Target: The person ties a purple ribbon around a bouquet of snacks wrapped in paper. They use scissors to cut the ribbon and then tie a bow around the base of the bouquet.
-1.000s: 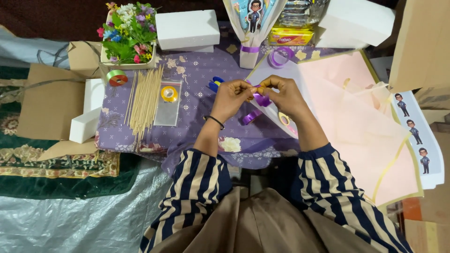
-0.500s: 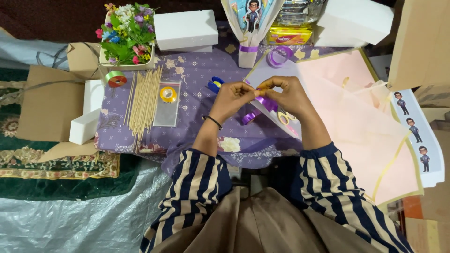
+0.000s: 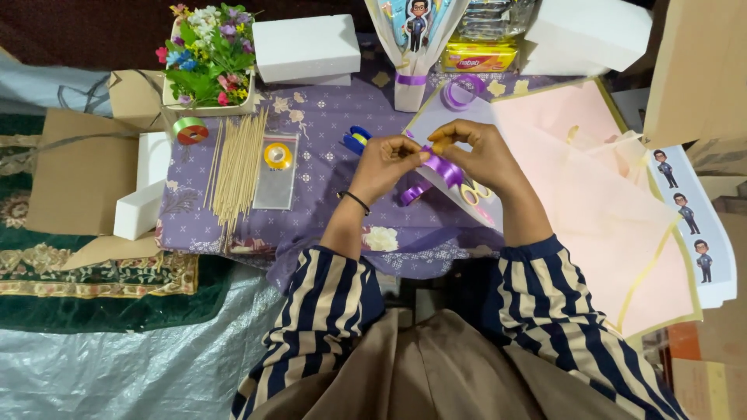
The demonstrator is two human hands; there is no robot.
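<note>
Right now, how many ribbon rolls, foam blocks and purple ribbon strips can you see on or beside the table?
Ribbon rolls: 3 (green, yellow, purple)
White foam blocks: 5
Purple ribbon strips: 2 (held strip, loose piece)
Total: 10

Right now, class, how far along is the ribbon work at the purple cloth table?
Done: a wrapped paper cone already wears a purple ribbon band. In hand: the left hand and right hand pinch a shiny purple ribbon strip, folding it. Left: thin wooden skewers and pink wrapping sheets lie unused.
</note>
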